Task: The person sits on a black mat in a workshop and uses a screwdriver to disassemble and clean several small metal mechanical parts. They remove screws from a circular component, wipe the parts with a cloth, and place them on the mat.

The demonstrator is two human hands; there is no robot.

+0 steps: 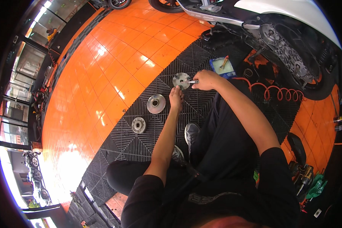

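My right hand [204, 80] is closed round a small silver metal tool [193, 81], whose end meets a metal plate with holes [180, 77] at the upper middle of the view. My left hand [176, 98], fingers curled, grips the lower edge of that plate. Below and left of it, a round metal disc with a centre hub [161, 104] lies on the black rubber mat [125, 148], and a smaller round metal part with holes [139, 130] lies beyond it toward the lower left.
A blue tray with pale contents and a brush [220, 66], a metal ring [248, 73] and a coiled red hose [277, 94] lie at right. A scooter [277, 41] stands behind them. Orange tiles [87, 95] border the mat. A drill [304, 178] is at lower right.
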